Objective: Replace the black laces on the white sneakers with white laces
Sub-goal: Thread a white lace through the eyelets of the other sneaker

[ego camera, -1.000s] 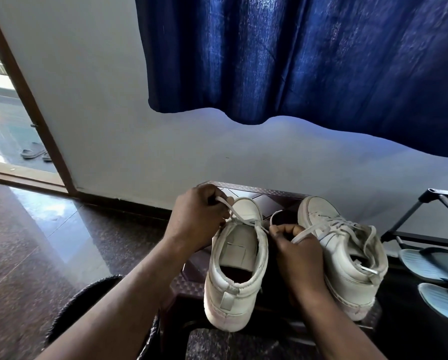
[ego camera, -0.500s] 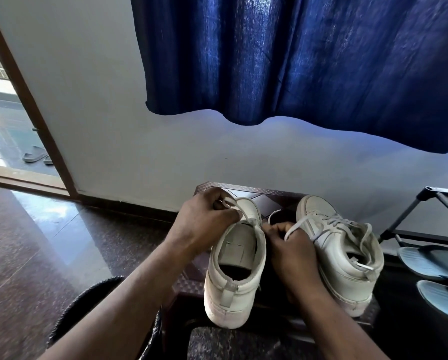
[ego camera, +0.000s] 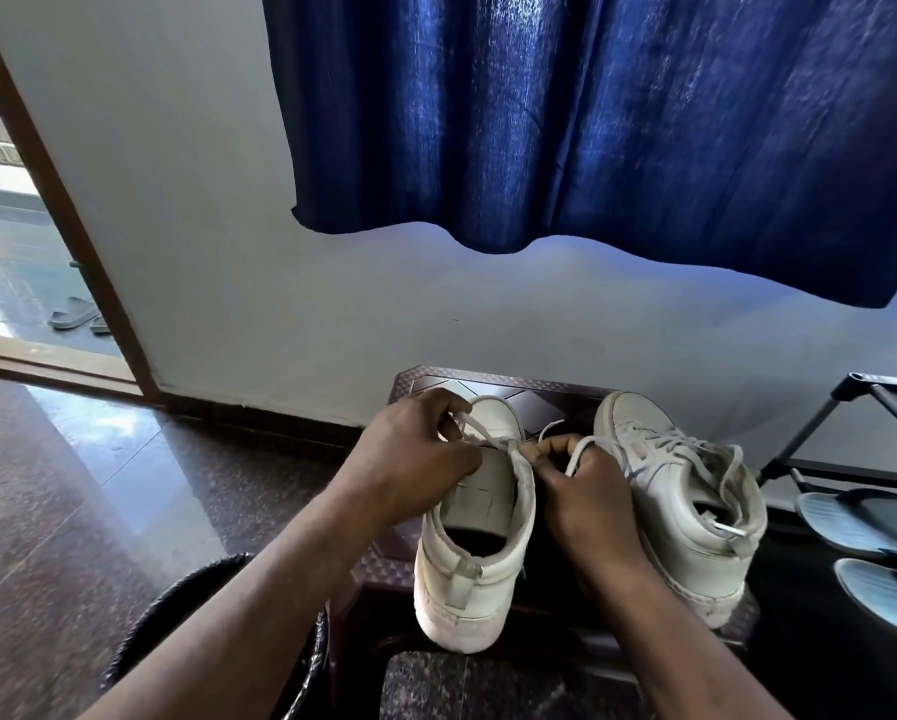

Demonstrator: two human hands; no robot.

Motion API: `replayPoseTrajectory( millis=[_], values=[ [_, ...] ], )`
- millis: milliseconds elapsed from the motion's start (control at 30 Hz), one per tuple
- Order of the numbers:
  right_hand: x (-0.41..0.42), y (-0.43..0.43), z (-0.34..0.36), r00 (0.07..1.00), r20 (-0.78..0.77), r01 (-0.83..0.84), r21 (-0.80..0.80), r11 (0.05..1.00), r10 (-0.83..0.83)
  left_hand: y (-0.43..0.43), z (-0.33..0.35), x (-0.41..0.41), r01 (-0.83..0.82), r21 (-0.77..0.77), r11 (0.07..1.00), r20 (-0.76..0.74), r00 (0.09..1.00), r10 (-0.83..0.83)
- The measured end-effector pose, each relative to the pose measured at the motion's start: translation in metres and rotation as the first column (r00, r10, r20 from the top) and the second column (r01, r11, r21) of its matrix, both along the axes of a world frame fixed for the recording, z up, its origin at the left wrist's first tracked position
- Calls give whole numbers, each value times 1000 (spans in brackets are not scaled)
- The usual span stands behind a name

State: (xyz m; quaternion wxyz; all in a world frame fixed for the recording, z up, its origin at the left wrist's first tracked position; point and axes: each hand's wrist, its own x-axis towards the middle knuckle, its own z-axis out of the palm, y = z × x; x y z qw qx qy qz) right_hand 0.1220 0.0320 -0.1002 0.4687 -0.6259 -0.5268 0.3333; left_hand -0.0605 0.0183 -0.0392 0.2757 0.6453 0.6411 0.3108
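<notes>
**White lace pinched from both sides on the table**

White leather front and centre: the left sneaker (ego camera: pixel 472 563) stands on the dark table (ego camera: pixel 493 383), toe to the table's far edge, heel hanging over its near edge. And both hands are on it! The left hand (ego camera: pixel 410 459) comes over the table's left side, fingers curled, pinching the lace (ego camera: pixel 490 438) up by the toe. The right hand (ego camera: pixel 586 501) sits mid-table between the two shoes, fingers curled tight, gripping the same lace at the sneaker's right eyelet edge. One strand runs taut between the two hands across the tongue, and another loops over the right hand's knuckles. I can't tell which eyelets it passes through.

On the table's right side, the right sneaker (ego camera: pixel 695 522) is laced in white, tilted a little outward, touching the right hand.

Right of the table there's a black rack (ego camera: pixel 820 423) with grey slippers (ego camera: pixel 862 517). Above the table, a blue curtain (ego camera: pixel 591 122) hangs on the pale wall (ego camera: pixel 202 226).
</notes>
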Motion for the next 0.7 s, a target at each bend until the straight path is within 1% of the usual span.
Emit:
replayPoseTrajectory(
  millis=[67,100,167,233,300,367,433,500,533,600,667,700],
  values=[
    [3,-3,1,989,139,42,15,999,-44,-1,1,-1,-36,5,999,-1,999,36],
    [4,-5,2,981,185,53,21,998,-56,-2,1,-1,-49,13,999,-8,999,50],
    [4,-8,4,974,220,49,39,998,-56,-4,1,-1,-68,36,997,-39,997,70],
    [1,-8,7,988,154,21,30,999,-25,-6,1,-3,-79,49,996,-59,995,82],
    [-5,-8,11,999,1,-43,-27,999,43,-8,1,-6,-83,44,996,-79,993,86],
    [-12,-7,12,987,-136,-103,-86,991,91,-9,0,-8,-83,36,996,-96,992,86],
    [-16,-5,12,985,-145,-108,-107,988,91,-11,0,-10,-79,28,996,-115,990,82],
    [-15,-2,9,991,-112,-79,-107,991,67,-12,1,-10,-73,22,997,-117,990,75],
    [-13,-1,7,997,-60,-61,-98,993,55,-11,1,-11,-73,11,997,-112,991,74],
    [-6,-1,5,990,139,-11,-76,997,21,-11,0,-12,-78,-9,997,-95,992,77],
    [-1,-4,7,947,318,54,-56,997,-34,-10,-1,-13,-80,-22,997,-91,993,77],
    [0,-5,9,931,360,75,-51,996,-52,-9,-1,-13,-78,-27,997,-90,993,75]
  ],
)
